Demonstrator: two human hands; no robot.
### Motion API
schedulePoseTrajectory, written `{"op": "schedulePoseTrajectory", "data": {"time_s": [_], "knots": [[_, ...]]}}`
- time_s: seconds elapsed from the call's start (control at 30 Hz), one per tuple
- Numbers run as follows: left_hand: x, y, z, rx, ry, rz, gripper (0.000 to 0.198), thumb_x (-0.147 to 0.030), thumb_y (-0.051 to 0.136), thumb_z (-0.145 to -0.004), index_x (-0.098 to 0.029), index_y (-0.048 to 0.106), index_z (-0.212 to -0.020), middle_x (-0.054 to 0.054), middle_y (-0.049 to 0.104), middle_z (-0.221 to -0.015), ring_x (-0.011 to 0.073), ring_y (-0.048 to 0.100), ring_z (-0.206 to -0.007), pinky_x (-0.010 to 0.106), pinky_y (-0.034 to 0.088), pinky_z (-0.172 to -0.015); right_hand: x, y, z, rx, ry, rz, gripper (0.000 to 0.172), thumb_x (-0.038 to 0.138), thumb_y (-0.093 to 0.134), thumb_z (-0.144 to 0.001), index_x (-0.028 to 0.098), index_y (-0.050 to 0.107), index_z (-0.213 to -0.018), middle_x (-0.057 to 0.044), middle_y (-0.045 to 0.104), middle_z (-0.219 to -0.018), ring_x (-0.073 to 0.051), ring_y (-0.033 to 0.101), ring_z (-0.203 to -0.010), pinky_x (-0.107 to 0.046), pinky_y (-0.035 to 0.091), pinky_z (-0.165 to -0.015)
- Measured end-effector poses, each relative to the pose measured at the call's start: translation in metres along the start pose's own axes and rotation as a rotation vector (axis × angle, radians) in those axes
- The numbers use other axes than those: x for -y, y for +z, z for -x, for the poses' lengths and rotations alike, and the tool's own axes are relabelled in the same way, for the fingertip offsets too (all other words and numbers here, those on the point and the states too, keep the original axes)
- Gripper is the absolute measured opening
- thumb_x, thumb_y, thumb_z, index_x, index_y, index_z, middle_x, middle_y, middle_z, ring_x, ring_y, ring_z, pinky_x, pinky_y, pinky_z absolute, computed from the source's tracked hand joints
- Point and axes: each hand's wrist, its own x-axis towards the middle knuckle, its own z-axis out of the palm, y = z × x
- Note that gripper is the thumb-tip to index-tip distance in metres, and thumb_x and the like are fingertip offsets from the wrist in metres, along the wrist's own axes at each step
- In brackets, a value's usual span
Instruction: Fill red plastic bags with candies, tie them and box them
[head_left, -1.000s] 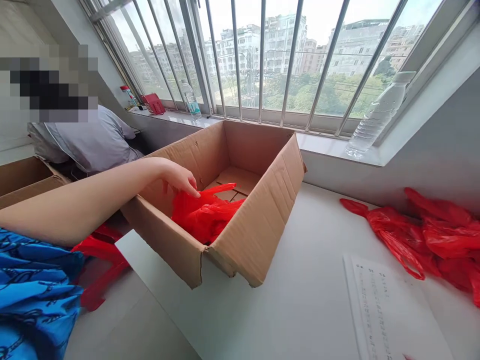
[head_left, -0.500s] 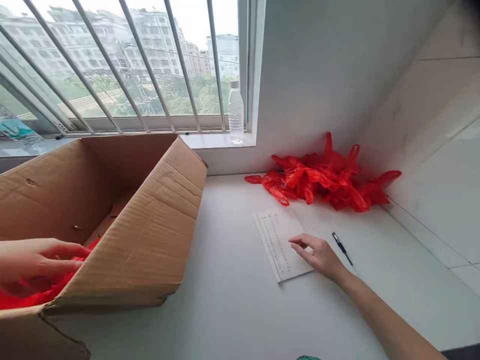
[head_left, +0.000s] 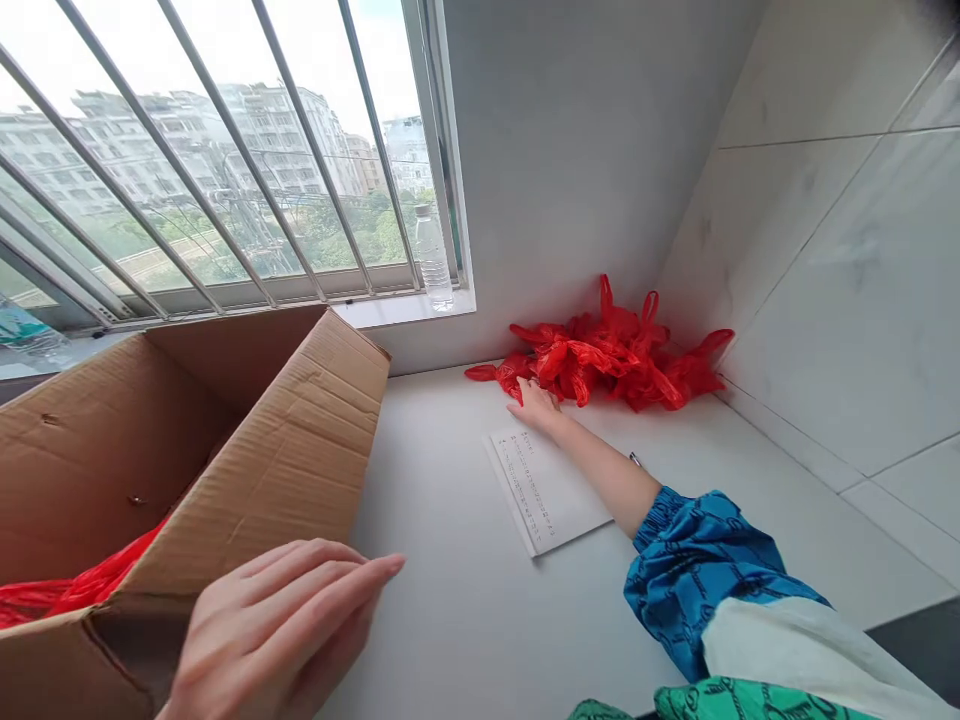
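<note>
Nearest to me, my left hand (head_left: 281,630) lies flat and open, fingers together, against the outer front of the cardboard box (head_left: 300,470); it holds nothing. The box stands on the tabletop (head_left: 450,600) at my left with its flaps up. Inside, at the near left corner, red plastic bags (head_left: 67,590) lie on the bottom; how many I cannot tell, as the wall hides most of them.

Further out, a printed sheet of paper (head_left: 544,490) lies flat on the tabletop, with the tip of a pen (head_left: 635,459) just showing beside my forearm.

My right hand (head_left: 536,405) is stretched past the sheet to the near edge of the pile of red bags (head_left: 607,355) in the corner where the wall meets the tiles. The fingers rest on the nearest bag, loosely curled; whether they have closed on it I cannot tell.

Judgement: some bags are already boxed, while a sizeable pile remains outside, so the work is partly done, with the larger share apparently left.

On the window sill behind stands a water bottle (head_left: 433,262).
</note>
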Motion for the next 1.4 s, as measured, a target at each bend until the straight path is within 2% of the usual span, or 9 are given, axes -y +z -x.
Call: {"op": "schedulePoseTrajectory", "data": {"time_s": [0.1, 0.43, 0.5, 0.6, 0.73, 0.83, 1.07, 1.27, 1.4], "knots": [[-0.006, 0.030, 0.003, 0.148, 0.071, 0.027, 0.044, -0.002, 0.058, -0.081, -0.028, 0.067, -0.116, -0.003, 0.068, -0.065, 0.0139, 0.064, -0.055, 0.025, 0.054, -0.049, -0.003, -0.008, -0.002, -0.013, 0.025, -0.003, 0.040, 0.025, 0.065, -0.085, 0.015, 0.062, -0.123, -0.018, 0.061, -0.127, -0.032, 0.063, -0.109, -0.041, 0.047, -0.091], [0.013, 0.096, -0.025, -0.082, -0.215, 0.256, 0.018, -0.014, 0.055, -0.093, -0.023, 0.068, -0.100, -0.002, 0.069, -0.072, 0.0110, 0.066, -0.066, 0.023, 0.054, -0.066, 0.003, -0.088, 0.055, 0.031, -0.313, -0.274, 0.026, 0.035, 0.053, -0.093, 0.028, 0.068, -0.112, 0.000, 0.070, -0.112, -0.017, 0.065, -0.100, -0.028, 0.050, -0.089], [0.022, 0.124, -0.036, -0.077, -0.298, 0.248, 0.016, -0.022, 0.055, -0.095, -0.023, 0.069, -0.101, 0.002, 0.072, -0.088, 0.0137, 0.068, -0.078, 0.025, 0.055, -0.073, 0.000, -0.085, 0.072, 0.123, -0.350, -0.374, 0.025, 0.035, 0.054, -0.093, 0.025, 0.069, -0.111, -0.002, 0.072, -0.113, -0.019, 0.066, -0.102, -0.031, 0.051, -0.090], [0.037, 0.167, -0.041, 0.144, -0.390, 0.220, 0.022, -0.032, 0.056, -0.094, -0.026, 0.067, -0.113, 0.005, 0.068, -0.116, 0.0172, 0.068, -0.092, 0.030, 0.056, -0.078, -0.008, -0.067, 0.095, 0.142, -0.356, -0.358, 0.027, 0.032, 0.054, -0.093, 0.025, 0.067, -0.116, -0.004, 0.070, -0.118, -0.021, 0.065, -0.108, -0.034, 0.050, -0.095], [0.049, 0.202, -0.036, 0.292, -0.479, 0.241, 0.018, -0.033, 0.057, -0.093, -0.027, 0.070, -0.103, 0.002, 0.073, -0.101, 0.0171, 0.068, -0.086, 0.030, 0.055, -0.076, -0.015, -0.048, 0.121, -0.218, -0.398, -0.190, 0.038, 0.030, 0.054, -0.094, 0.025, 0.057, -0.131, -0.009, 0.059, -0.134, -0.024, 0.058, -0.121, -0.040, 0.045, -0.101], [0.047, 0.206, -0.035, 0.225, -0.535, 0.357, 0.017, -0.034, 0.055, -0.094, -0.025, 0.070, -0.096, 0.000, 0.075, -0.095, 0.0153, 0.068, -0.081, 0.029, 0.055, -0.076, -0.013, -0.046, 0.138, -0.437, -0.425, -0.103, 0.026, 0.030, 0.053, -0.096, 0.024, 0.063, -0.119, -0.009, 0.065, -0.121, -0.025, 0.061, -0.112, -0.042, 0.041, -0.099], [0.032, 0.197, -0.036, 0.166, -0.529, 0.472, 0.019, -0.034, 0.054, -0.095, -0.022, 0.068, -0.091, 0.001, 0.075, -0.090, 0.0151, 0.068, -0.079, 0.028, 0.055, -0.077, -0.004, -0.054, 0.153, -0.246, -0.444, -0.243, 0.009, 0.023, 0.057, -0.095, 0.025, 0.065, -0.096, 0.000, 0.071, -0.088, -0.017, 0.063, -0.079, -0.033, 0.043, -0.078], [0.056, 0.180, -0.012, 0.054, -0.631, 0.386, 0.018, -0.034, 0.056, -0.094, -0.020, 0.067, -0.090, 0.001, 0.072, -0.086, 0.0149, 0.066, -0.079, 0.026, 0.054, -0.075, -0.036, -0.080, 0.151, -0.373, -0.357, -0.229, 0.005, 0.023, 0.061, -0.091, 0.025, 0.066, -0.089, 0.002, 0.069, -0.082, -0.018, 0.062, -0.079, -0.035, 0.042, -0.082], [0.062, 0.172, -0.007, 0.043, -0.681, 0.353, 0.022, -0.037, 0.052, -0.097, -0.022, 0.065, -0.107, 0.002, 0.071, -0.093, 0.0156, 0.068, -0.088, 0.027, 0.054, -0.081, -0.038, -0.089, 0.153, -0.216, -0.337, -0.278, 0.005, 0.024, 0.059, -0.090, 0.025, 0.063, -0.090, 0.000, 0.068, -0.089, -0.020, 0.062, -0.087, -0.034, 0.045, -0.080]]}}
